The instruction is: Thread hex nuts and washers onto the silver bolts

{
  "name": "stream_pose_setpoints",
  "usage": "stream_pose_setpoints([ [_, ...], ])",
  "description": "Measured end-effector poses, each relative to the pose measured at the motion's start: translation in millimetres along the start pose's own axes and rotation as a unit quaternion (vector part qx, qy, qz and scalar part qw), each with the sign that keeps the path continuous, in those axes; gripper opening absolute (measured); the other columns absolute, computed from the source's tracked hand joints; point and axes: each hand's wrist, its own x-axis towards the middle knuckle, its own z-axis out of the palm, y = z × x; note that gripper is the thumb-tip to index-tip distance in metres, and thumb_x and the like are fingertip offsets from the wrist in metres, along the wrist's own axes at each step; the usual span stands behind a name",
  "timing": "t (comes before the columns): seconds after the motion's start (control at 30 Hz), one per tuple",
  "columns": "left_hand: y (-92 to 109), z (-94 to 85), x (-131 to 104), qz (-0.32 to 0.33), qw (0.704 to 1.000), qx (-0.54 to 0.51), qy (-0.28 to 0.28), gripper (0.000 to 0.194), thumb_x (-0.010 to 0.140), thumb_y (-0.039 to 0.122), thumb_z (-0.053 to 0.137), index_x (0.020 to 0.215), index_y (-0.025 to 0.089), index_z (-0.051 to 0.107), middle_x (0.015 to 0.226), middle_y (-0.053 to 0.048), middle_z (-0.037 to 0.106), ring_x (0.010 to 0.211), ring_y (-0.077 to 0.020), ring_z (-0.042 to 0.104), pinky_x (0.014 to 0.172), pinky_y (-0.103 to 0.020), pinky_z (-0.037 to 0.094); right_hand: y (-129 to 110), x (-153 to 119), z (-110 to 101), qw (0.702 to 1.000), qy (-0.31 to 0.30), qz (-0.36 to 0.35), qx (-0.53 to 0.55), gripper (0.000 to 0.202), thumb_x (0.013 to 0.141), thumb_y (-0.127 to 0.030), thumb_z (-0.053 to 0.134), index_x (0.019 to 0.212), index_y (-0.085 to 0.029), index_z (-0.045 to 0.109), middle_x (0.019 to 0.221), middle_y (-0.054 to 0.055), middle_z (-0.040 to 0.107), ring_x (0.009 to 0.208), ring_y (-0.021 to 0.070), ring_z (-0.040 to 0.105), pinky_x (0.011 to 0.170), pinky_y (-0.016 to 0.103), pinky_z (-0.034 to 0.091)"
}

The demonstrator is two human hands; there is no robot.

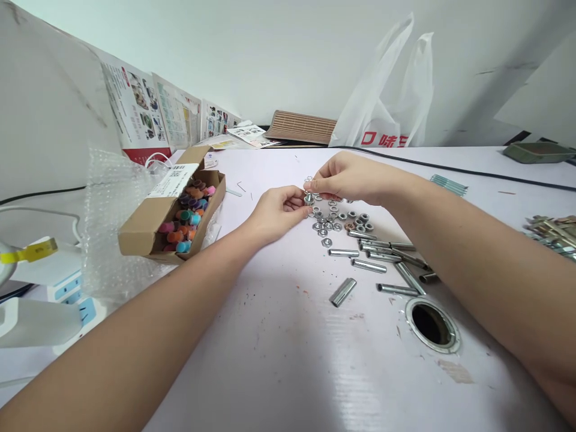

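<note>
My left hand [281,210] is closed in a pinch around a small shiny metal piece [308,198], which looks like a nut or short bolt end. Right beside it, my right hand [344,177] is pinched shut with its fingertips close to the same piece; what it grips is too small to make out. Thin washers [333,209] lie beneath and around the fingers. A cluster of hex nuts [326,242] is spread just in front of the hands. Several metal sleeves [343,292] lie loose toward the right forearm.
An open cardboard box [139,234] of colourful plugs stands at left beside bubble wrap [117,258]. A metal-rimmed hole [432,325] opens in the tabletop at right. Beyond my right arm lie a metal pile [553,234] and a row of rods [449,185]. A plastic bag [382,102] stands behind.
</note>
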Motion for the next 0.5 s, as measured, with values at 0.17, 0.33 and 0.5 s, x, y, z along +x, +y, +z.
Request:
stream_pose_setpoints([
  [0.17,1,-0.2,0,-0.013,1.0,0.002,0.004,0.025,0.073,0.031,0.075,0.09,0.014,0.066,0.079,-0.003,0.066,0.068,-0.0106,0.058,0.065,-0.025,0.047,1,-3,-9,0.999,-0.025,0.002,-0.038,0.046,0.081,-0.066,0.059,0.071,-0.021,0.062,0.069,0.005,0.058,0.054,0.0131,0.042,0.048,0.029,0.031],
  [0.33,1,-0.8,0,-0.025,1.0,0.008,0.007,0.031,0.073,0.029,0.075,0.097,0.013,0.067,0.082,-0.003,0.065,0.071,-0.0101,0.058,0.068,-0.024,0.048,10,-4,-23,0.991,0.031,0.05,-0.123,0.039,0.084,-0.059,0.057,0.082,-0.022,0.069,0.08,0.008,0.066,0.062,0.0168,0.054,0.051,0.03,0.036],
  [0.5,3,-0.8,-1,-0.003,1.0,-0.005,-0.005,0.04,0.075,0.025,0.073,0.113,0.015,0.065,0.078,0.0,0.06,0.067,-0.0075,0.055,0.064,-0.021,0.045,24,-8,-30,0.976,-0.091,0.036,-0.197,0.026,0.077,-0.047,0.068,0.088,-0.025,0.074,0.088,0.006,0.071,0.079,0.0236,0.064,0.061,0.033,0.045],
])
